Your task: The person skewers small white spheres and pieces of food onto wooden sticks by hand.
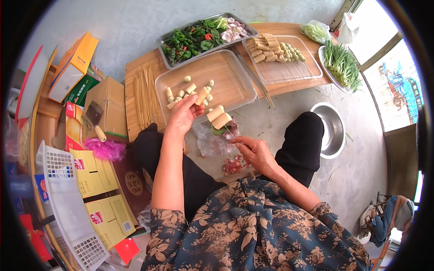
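Observation:
My left hand [184,113] pinches a tan rolled piece of food [202,96] above the near edge of a clear plastic tray [223,74]. Several similar rolls and small pale green balls [187,78] lie in that tray. Between the fingers of my right hand [252,152] is a thin skewer [229,131], with tan rolls [221,120] threaded at its far end. A second clear tray [305,73] bears stacked filled skewers of rolls [266,47] and green balls [291,52]. Bare skewers [144,96] lie at the table's left, and more [252,73] lie between the trays.
A metal tray [206,56] of leafy greens, red peppers and onion pieces stands at the back. A plate of green stalks [340,66] is at the right end. A steel basin [334,130] sits on the floor. Boxes [106,101] and a white basket [64,203] line the left; a person [390,216] sits at lower right.

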`<state>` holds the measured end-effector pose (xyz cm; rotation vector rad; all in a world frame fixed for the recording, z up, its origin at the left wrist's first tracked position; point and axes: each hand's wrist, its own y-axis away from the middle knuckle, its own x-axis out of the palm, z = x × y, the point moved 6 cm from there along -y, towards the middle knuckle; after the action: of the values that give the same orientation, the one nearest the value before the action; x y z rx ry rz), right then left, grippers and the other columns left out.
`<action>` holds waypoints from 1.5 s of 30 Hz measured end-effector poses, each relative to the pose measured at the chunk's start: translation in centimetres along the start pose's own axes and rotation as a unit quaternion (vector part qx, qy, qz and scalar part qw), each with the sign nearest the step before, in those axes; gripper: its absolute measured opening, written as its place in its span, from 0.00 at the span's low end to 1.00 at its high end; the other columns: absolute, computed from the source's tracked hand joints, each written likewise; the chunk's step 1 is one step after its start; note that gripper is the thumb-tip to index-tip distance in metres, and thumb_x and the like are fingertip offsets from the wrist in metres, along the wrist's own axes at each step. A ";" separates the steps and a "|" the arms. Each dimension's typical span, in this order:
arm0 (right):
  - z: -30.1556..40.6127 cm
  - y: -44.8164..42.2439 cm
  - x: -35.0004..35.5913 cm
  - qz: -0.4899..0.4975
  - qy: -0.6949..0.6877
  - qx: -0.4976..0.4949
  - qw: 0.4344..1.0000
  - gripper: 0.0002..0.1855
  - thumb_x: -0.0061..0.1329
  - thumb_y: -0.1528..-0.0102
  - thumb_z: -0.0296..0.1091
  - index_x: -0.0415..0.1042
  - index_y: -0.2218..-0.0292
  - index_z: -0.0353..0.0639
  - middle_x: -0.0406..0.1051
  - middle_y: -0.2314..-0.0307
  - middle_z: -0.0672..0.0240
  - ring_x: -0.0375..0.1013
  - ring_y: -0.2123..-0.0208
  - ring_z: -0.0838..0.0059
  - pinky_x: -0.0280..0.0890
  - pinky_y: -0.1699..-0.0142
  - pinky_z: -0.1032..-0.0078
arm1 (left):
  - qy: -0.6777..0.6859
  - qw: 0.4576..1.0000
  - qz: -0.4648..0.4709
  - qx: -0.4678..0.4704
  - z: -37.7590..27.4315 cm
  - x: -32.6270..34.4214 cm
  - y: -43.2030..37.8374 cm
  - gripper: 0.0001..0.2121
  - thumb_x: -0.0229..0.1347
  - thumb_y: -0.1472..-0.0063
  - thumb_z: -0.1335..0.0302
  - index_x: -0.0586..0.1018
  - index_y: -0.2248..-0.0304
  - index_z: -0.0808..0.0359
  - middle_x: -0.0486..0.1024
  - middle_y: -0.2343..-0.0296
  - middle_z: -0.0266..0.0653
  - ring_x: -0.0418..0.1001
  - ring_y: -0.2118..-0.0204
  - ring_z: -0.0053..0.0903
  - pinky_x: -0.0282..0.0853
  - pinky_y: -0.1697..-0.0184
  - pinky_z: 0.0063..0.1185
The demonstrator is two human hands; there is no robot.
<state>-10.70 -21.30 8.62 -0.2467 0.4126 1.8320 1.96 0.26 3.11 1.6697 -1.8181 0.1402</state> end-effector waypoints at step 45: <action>-1.5 -0.3 0.1 -0.016 0.000 0.036 0.999 0.11 0.44 0.46 0.32 0.73 0.62 0.41 0.73 0.74 0.55 0.74 0.73 0.62 0.66 0.65 0.73 | -0.083 0.995 0.062 -0.002 0.3 1.9 0.7 0.13 0.54 0.42 0.66 0.75 0.63 0.68 0.74 0.68 0.36 0.74 0.67 0.23 0.71 0.63 0.22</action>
<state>-10.47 -21.72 7.18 -0.2036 0.4713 1.7828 1.24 -1.41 4.09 1.6063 -2.0454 0.0510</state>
